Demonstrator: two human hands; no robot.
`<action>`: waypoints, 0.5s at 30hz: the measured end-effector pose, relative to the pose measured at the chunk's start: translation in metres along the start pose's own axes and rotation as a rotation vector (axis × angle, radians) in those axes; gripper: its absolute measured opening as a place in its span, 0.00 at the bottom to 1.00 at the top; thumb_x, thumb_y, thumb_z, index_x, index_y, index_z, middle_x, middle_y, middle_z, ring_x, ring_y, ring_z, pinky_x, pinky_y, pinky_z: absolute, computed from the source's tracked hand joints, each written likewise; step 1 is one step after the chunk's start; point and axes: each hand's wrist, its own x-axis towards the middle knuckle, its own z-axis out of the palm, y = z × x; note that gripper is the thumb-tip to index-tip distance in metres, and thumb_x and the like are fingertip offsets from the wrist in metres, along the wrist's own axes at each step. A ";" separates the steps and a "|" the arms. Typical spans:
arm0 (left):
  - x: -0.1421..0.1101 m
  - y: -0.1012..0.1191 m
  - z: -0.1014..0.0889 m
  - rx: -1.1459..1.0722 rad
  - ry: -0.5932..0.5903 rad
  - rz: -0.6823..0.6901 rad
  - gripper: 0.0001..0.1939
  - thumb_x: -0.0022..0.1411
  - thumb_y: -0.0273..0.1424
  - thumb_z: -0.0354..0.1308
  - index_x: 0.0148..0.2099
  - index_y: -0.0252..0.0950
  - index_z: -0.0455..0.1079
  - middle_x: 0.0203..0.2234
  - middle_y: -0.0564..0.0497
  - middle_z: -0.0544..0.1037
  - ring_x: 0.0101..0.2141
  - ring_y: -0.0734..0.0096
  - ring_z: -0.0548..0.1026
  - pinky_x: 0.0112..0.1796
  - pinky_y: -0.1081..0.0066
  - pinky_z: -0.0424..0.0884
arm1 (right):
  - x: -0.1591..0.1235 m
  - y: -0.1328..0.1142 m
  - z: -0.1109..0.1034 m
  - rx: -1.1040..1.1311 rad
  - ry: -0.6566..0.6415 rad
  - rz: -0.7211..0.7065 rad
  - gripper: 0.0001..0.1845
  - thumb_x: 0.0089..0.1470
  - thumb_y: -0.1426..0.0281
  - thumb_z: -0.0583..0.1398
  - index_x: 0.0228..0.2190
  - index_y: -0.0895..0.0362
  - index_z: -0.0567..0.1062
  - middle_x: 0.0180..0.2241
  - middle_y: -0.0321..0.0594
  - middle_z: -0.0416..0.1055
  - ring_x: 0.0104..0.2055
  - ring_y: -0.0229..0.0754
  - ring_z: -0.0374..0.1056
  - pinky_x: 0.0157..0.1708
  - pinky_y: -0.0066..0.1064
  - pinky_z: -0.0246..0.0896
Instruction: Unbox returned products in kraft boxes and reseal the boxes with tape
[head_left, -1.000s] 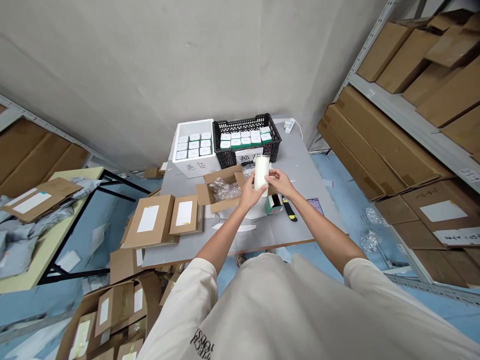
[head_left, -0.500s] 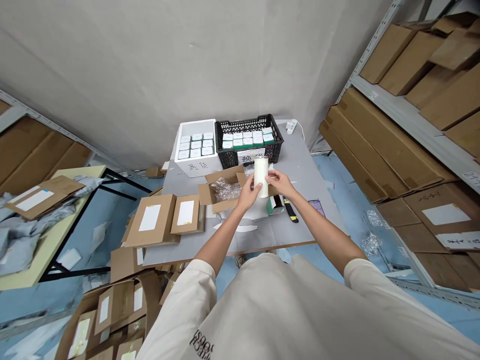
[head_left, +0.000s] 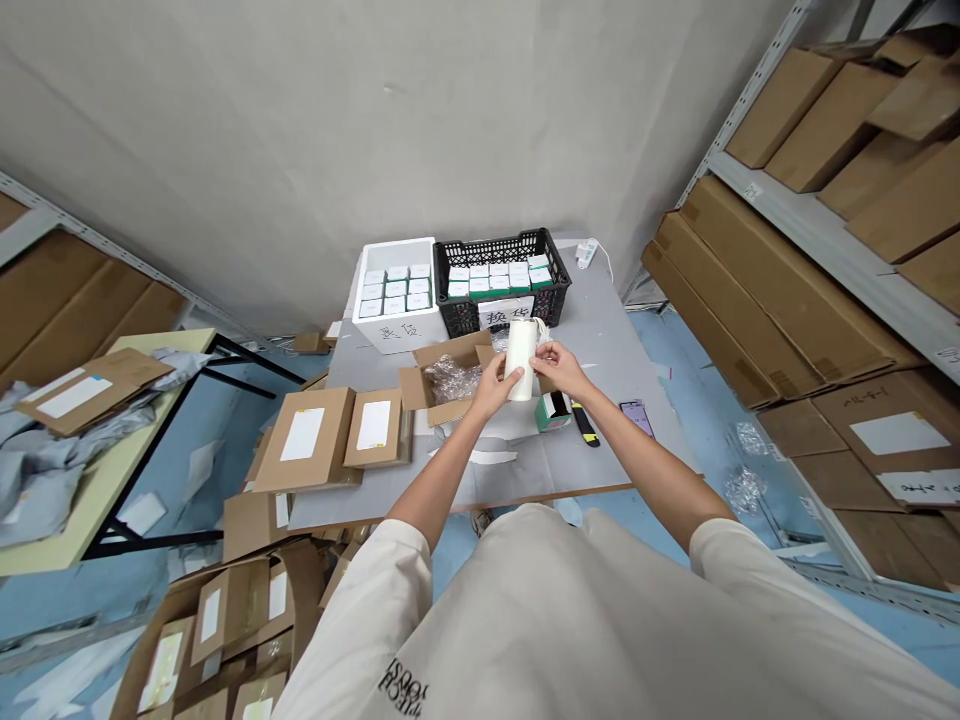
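A cream-white cylindrical bottle (head_left: 520, 352) is held up over the table, with a pale cord or strap at its top right. My left hand (head_left: 494, 388) is closed around its left side, thumb on the front. From the right, the fingers of my right hand (head_left: 559, 368) pinch the same bottle. Just below my right hand stands an open green-and-white small box (head_left: 553, 411). A yellow-and-black box cutter (head_left: 585, 425) lies beside it. Left of my left hand sits an open cardboard box (head_left: 450, 411) with clear bubble wrap (head_left: 454, 380) inside.
A white foam box (head_left: 405, 335) and a black crate (head_left: 501, 310), both holding rows of small boxes, stand at the table's back. Two closed cartons (head_left: 313, 440) are at the left. A phone (head_left: 637, 418) lies right. Shelves with cartons (head_left: 780, 290) flank the table.
Both hands keep their hold while the bottle turns and tilts slightly, bringing the cord at its top into view. The whole view has shifted a little.
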 end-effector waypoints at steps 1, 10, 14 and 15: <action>0.000 0.001 -0.002 0.046 0.008 -0.015 0.37 0.59 0.52 0.68 0.63 0.37 0.69 0.56 0.39 0.74 0.55 0.50 0.75 0.54 0.55 0.72 | 0.000 0.000 0.000 -0.009 0.003 0.001 0.31 0.40 0.46 0.73 0.35 0.52 0.70 0.34 0.35 0.72 0.31 0.39 0.70 0.33 0.35 0.73; 0.005 0.011 -0.001 -0.171 0.025 -0.146 0.36 0.54 0.51 0.72 0.58 0.35 0.73 0.51 0.42 0.80 0.50 0.53 0.77 0.50 0.59 0.74 | 0.003 0.004 0.001 -0.110 -0.035 -0.085 0.23 0.46 0.50 0.70 0.34 0.53 0.73 0.35 0.37 0.73 0.33 0.40 0.69 0.39 0.37 0.70; 0.009 0.011 0.001 -0.437 0.031 -0.397 0.30 0.59 0.52 0.68 0.52 0.32 0.75 0.46 0.40 0.82 0.43 0.57 0.80 0.43 0.62 0.76 | 0.004 -0.003 0.001 -0.163 -0.017 -0.132 0.22 0.49 0.50 0.69 0.37 0.53 0.76 0.41 0.41 0.76 0.38 0.44 0.71 0.45 0.40 0.70; 0.010 0.011 0.001 -0.497 0.031 -0.439 0.29 0.60 0.51 0.68 0.51 0.32 0.76 0.45 0.40 0.82 0.42 0.59 0.80 0.42 0.63 0.76 | 0.005 -0.005 0.002 -0.173 -0.010 -0.131 0.22 0.49 0.50 0.69 0.37 0.53 0.77 0.41 0.42 0.77 0.38 0.44 0.71 0.45 0.41 0.70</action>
